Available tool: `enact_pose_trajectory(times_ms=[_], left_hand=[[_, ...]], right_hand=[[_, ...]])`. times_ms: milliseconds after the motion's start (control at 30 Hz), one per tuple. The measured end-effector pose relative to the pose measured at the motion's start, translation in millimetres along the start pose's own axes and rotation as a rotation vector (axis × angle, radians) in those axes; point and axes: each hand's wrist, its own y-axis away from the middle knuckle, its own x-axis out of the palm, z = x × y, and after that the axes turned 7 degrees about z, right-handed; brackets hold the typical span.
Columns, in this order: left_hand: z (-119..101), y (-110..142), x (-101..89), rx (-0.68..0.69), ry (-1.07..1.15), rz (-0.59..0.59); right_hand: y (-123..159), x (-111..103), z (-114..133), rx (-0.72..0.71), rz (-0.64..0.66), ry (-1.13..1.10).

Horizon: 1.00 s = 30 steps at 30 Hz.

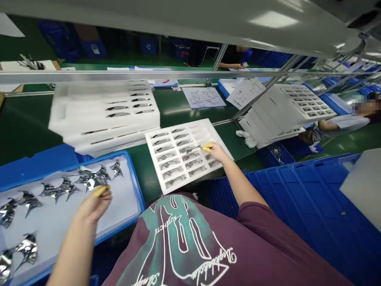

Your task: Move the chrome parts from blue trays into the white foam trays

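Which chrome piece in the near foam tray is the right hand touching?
The chrome piece pinched by the right hand's yellow-tipped fingers; the others lie in the foam tray's slots.

**Crowded on all sides**

A stack of white foam trays (74, 115) sits on the green table (29, 127), with chrome strips in its slots. Beyond a metal rail (149, 74) lie a gray printed sheet (204, 97) and a white paper sheet (245, 93). Another foam stack (282, 107) leans tilted against a metal frame (253, 99). Blue crates (306, 206) fill the lower right. A co-worker (235, 59) sits across the table, and another co-worker's arm (333, 125) rests at the right.
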Motion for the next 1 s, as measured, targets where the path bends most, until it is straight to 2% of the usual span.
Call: enact_pose_trajectory(times_ms=[100, 200, 300, 400, 500, 600, 733, 800, 900, 1000], left_hand=[[25, 6, 72.5, -0.19, 0.244, 0.132], [47, 8, 139.4, -0.261, 0.301, 0.345], [59, 10, 187.2, -0.265, 0.214, 0.506], [64, 7, 222.8, -0.245, 0.032, 0.55], [71, -8, 255.7, -0.171, -0.238, 0.486], [79, -38, 287.3, 0.019, -0.604, 0.328], [88, -79, 321.0, 0.496, -1.132, 0.135], [93, -92, 332.1, 0.695, -1.377, 0.067], [101, -104, 341.3, 0.773, -1.654, 0.021], [110, -110, 343.9, 0.798, -1.764, 0.013]], right_hand=[[-13, -36, -33, 0.124, -0.028, 0.117], [-26, -49, -53, 0.191, 0.048, 0.234], [-36, -51, -64, 0.195, 0.143, 0.36], [-42, -51, -71, 0.196, 0.215, 0.487], [-46, -48, -79, 0.185, 0.227, 0.556], [-52, -45, -85, 0.171, 0.261, 0.571], [-60, -48, -89, 0.192, 0.319, 0.421], [-62, -53, -87, 0.189, 0.261, 0.212], [-65, -59, -79, 0.127, 0.124, -0.141], [-70, -58, -69, 0.094, 0.172, -0.258]])
